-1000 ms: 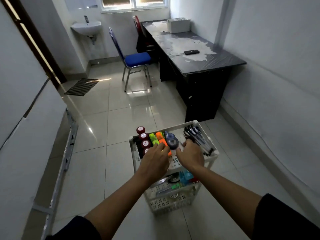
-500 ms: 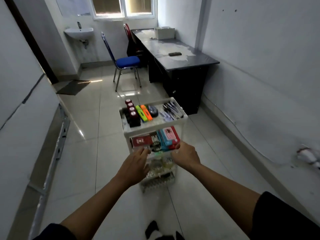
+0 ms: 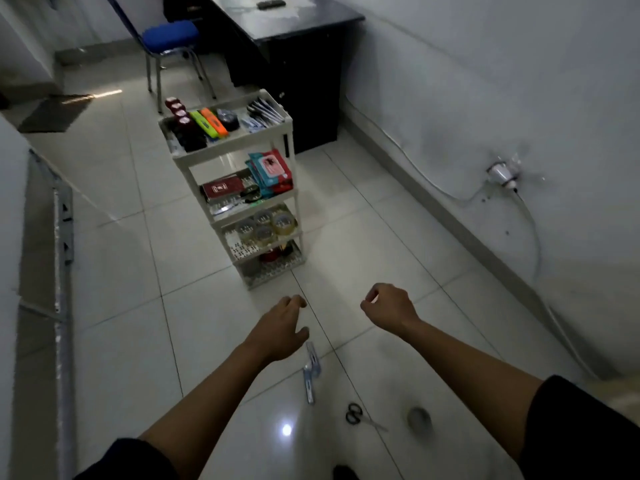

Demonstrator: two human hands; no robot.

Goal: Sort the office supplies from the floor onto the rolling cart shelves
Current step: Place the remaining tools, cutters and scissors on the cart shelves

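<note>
The white rolling cart (image 3: pixel 289 131) stands ahead on the tiled floor. Its top shelf carries red-capped bottles, highlighters (image 3: pixel 209 123), a dark tape roll and pens (image 3: pixel 265 110). Packets and a red box (image 3: pixel 223 187) fill the second shelf, clear tape rolls (image 3: pixel 265 223) the third. On the floor near me lie a blue utility knife (image 3: pixel 310 370), black scissors (image 3: pixel 355 414) and a grey tape roll (image 3: pixel 419 419). My left hand (image 3: pixel 282 329) hovers just above the knife, fingers loosely curled, holding nothing. My right hand (image 3: pixel 388 308) hangs in the air, fingers loosely curled and empty.
A black desk (image 3: pixel 298 39) stands behind the cart by the right wall. A blue chair (image 3: pixel 169 36) is at the back left. A cable and plug (image 3: pixel 502 174) run along the right wall. A metal rail (image 3: pixel 62 237) lines the left wall.
Both hands have left the cart and dropped back toward me. The view has pulled away and tilted down, bringing the knife, scissors and tape roll on the floor into sight.
</note>
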